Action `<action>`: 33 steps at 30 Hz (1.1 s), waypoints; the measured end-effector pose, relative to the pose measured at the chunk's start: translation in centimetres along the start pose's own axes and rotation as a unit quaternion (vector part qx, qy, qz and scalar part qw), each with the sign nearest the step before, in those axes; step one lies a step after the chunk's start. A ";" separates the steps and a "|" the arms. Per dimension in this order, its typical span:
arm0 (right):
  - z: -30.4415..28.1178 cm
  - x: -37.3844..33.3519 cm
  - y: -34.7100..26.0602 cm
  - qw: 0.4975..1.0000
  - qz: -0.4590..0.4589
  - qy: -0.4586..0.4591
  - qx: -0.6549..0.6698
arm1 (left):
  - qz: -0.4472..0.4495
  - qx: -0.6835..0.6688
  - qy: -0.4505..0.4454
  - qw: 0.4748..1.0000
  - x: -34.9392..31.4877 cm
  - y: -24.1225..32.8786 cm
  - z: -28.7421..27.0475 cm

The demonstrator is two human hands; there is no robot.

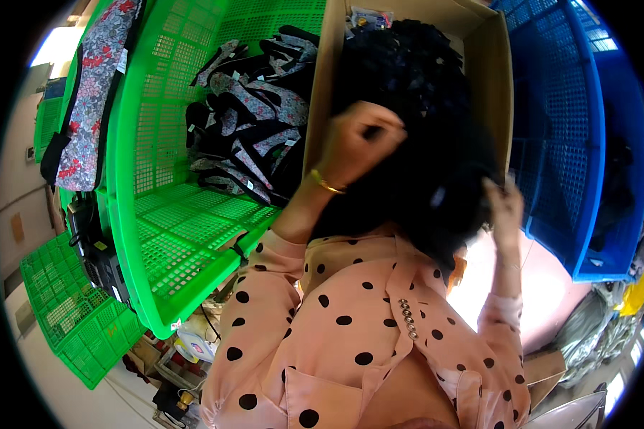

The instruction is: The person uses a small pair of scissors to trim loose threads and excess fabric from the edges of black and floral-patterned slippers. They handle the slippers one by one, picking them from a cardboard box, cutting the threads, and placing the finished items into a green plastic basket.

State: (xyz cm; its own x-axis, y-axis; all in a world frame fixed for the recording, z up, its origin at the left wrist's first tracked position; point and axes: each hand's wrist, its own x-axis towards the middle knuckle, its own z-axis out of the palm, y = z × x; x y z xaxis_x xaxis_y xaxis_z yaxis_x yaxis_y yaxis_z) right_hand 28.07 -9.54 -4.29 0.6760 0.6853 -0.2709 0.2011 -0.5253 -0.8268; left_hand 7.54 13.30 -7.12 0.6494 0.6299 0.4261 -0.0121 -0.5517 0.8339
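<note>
A large dark mass of black cloth (415, 186) spreads in front of my chest and over the near part of a cardboard box (504, 93). Over its left side is my left hand (365, 139), fingers curled into a pinch with black material showing between them. At the cloth's right edge, my right hand (504, 207) has its fingers bent against the fabric; motion smears it. Farther off in the box lies a heap of small black pieces (408, 64). The cloth's shape and folds are too dark and blurred to make out.
Left of the box stands a green plastic basket (139, 214) with several floral, black-edged fabric pieces (265, 107). Another floral piece (93, 107) hangs over its left rim. Blue crates (558, 143) stand on the right, and more green crates (79, 314) at lower left.
</note>
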 end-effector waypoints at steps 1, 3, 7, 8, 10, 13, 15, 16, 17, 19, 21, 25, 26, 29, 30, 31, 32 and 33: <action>-1.6 -0.1 0.2 0.993 0.036 0.110 0.013 | -0.140 0.036 0.078 0.986 -0.4 -2.3 -1.8; -7.0 -0.1 1.3 0.972 0.055 0.214 0.082 | -0.283 0.175 0.168 0.928 -3.1 -10.6 -6.7; -16.1 1.4 5.3 0.857 -0.114 0.254 0.433 | -0.374 0.417 -0.022 0.828 -8.5 -24.0 -12.3; -14.2 1.7 2.3 0.832 -0.118 0.294 0.456 | -0.401 0.437 -0.057 0.803 -8.8 -25.6 -12.6; -11.3 1.7 1.4 0.894 -0.065 0.224 0.381 | -0.397 0.438 -0.072 0.803 -8.2 -26.9 -11.2; -4.8 1.7 1.2 0.902 0.027 0.066 0.426 | -0.421 0.434 -0.058 0.795 -7.5 -27.1 -11.1; -0.6 0.8 -1.0 0.907 0.079 0.009 0.414 | -0.400 0.423 -0.015 0.813 -8.1 -26.6 -11.5; 1.1 0.4 -1.9 0.914 0.111 0.005 0.390 | -0.360 0.423 0.019 0.832 -8.7 -26.0 -12.3; 2.2 0.2 -2.4 0.930 0.090 -0.043 0.355 | -0.317 0.421 0.052 0.848 -9.2 -25.1 -12.8; 3.8 -0.4 -2.9 0.953 0.055 -0.113 0.277 | -0.322 0.328 0.091 0.883 -8.1 -20.2 -13.2; 5.0 -0.6 -4.2 0.966 0.049 -0.153 0.205 | -0.270 0.287 0.142 0.908 -6.4 -13.0 -12.9; 7.4 -0.9 -6.2 0.976 -0.133 -0.140 0.103 | -0.188 0.224 0.124 0.948 -6.0 -0.2 -7.7; 7.4 -0.9 -6.9 0.974 -0.160 -0.141 0.076 | -0.200 0.166 0.089 0.962 -6.4 2.5 -6.1; 6.8 -2.3 -6.9 0.968 -0.151 -0.166 0.114 | -0.153 0.112 0.063 0.980 -8.8 7.4 -1.3; 6.3 -3.0 -6.3 0.966 -0.118 -0.189 0.134 | -0.136 0.092 0.060 0.985 -9.6 8.4 -0.2; 5.5 -3.4 -5.6 0.963 -0.109 -0.210 0.128 | -0.183 0.059 0.041 0.980 -10.6 9.2 0.7; 4.6 -3.9 -4.5 0.964 -0.085 -0.213 0.132 | -0.165 0.045 -0.022 0.985 -10.9 9.6 1.1; 3.8 -4.3 -3.0 0.964 -0.061 -0.218 0.140 | -0.146 0.033 -0.083 0.985 -10.9 10.0 1.1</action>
State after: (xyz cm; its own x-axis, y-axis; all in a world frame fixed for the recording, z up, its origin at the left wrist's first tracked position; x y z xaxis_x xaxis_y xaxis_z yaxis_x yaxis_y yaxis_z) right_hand 21.85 -8.97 -2.56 0.2851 0.9124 -0.2936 0.0207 -0.3121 -0.9498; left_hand 1.21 0.31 -3.76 0.7330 0.6723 0.1030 0.2401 -0.3975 0.8856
